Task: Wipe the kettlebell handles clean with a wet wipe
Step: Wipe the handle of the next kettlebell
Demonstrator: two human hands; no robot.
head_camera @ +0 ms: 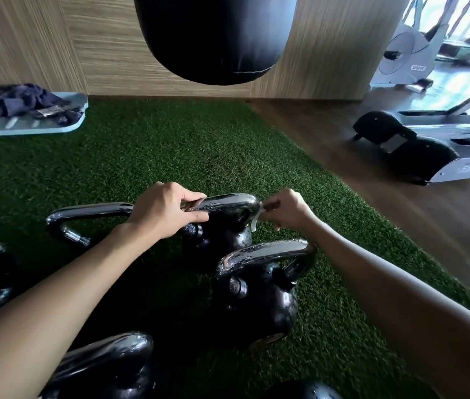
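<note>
Underfoot, coarse green artificial turf point(170, 156) covers most of the floor and meets a wood-grain wall point(107, 53) behind. A smooth black punching bag point(213, 38) with a rounded bottom hangs above the turf, its top cut off by the frame.

Several black kettlebells stand on the turf, each with a round, dimpled body and a glossy chrome loop on top. The ones at the left and bottom edges are only partly in view. The middle kettlebell point(222, 237) is half hidden by the left forearm and by the nearer kettlebell point(259, 298) in front of it.

The left hand point(164, 211) grips the left part of the middle kettlebell's handle point(228, 200), with its fingers point(192, 197) curled over the bar. The right hand point(288, 210) is at the handle's right bend, fingertips pinched together on the wet wipe point(254, 223). The wipe is small, white and crumpled. Most of it is buried in that pinch, and only a thin strip shows, pressed against the chrome where the bar curves downward.
</note>
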